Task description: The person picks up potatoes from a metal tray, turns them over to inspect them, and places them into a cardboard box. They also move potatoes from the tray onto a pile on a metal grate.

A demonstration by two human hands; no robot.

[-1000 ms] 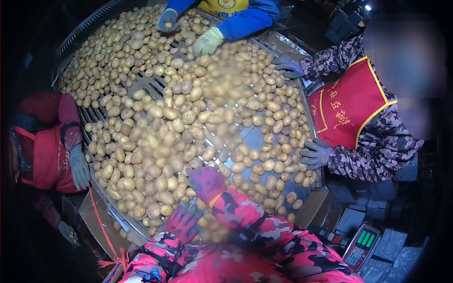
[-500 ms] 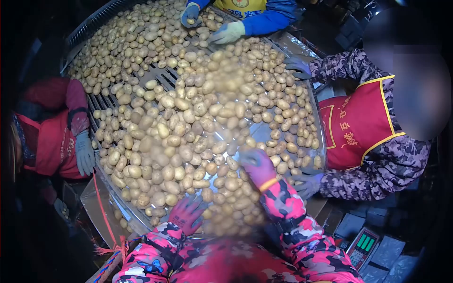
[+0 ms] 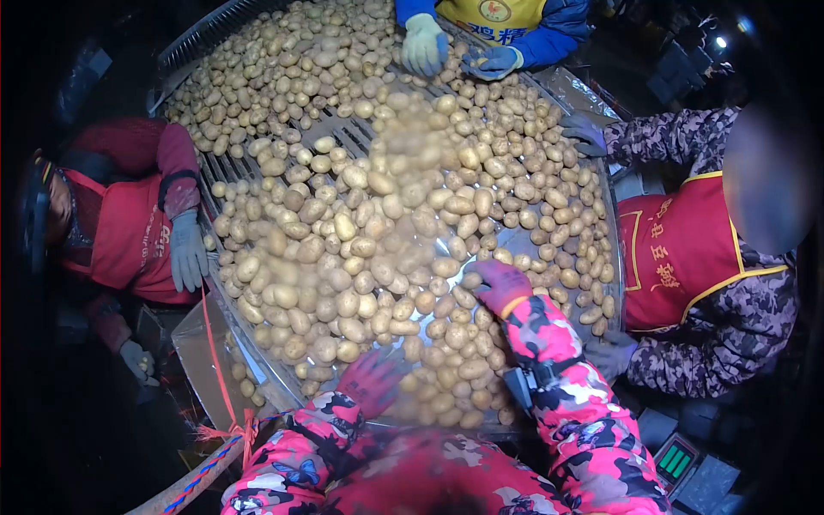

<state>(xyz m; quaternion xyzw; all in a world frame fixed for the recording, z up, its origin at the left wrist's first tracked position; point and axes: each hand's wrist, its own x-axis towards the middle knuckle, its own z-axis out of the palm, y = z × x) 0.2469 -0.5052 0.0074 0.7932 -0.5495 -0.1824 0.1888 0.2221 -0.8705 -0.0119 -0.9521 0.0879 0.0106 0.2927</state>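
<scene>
Potatoes [image 3: 345,227] cover a large slatted metal table [image 3: 347,130] in front of me. My left hand [image 3: 375,379], in a pink glove with grey fingers, rests spread on the potatoes near the table's close edge. Slightly further in and to the right, my right hand [image 3: 496,285] wears the same kind of glove and reaches down among the potatoes. Its fingers are bent together; whatever lies under them is hidden. Between my hands sits a pile of potatoes [image 3: 451,378], partly blurred by smears in the view.
Co-workers' gloved hands are at the far side [image 3: 423,45], the left edge [image 3: 187,251] and the right edge [image 3: 608,354]. A red cord [image 3: 213,356] runs to a pole [image 3: 199,472] at lower left. A device with a green display [image 3: 676,459] stands at lower right.
The whole view has shifted, so the table appears further right and lower. My right hand has moved slightly farther in over the potatoes. The far co-worker's hands have turned and changed position.
</scene>
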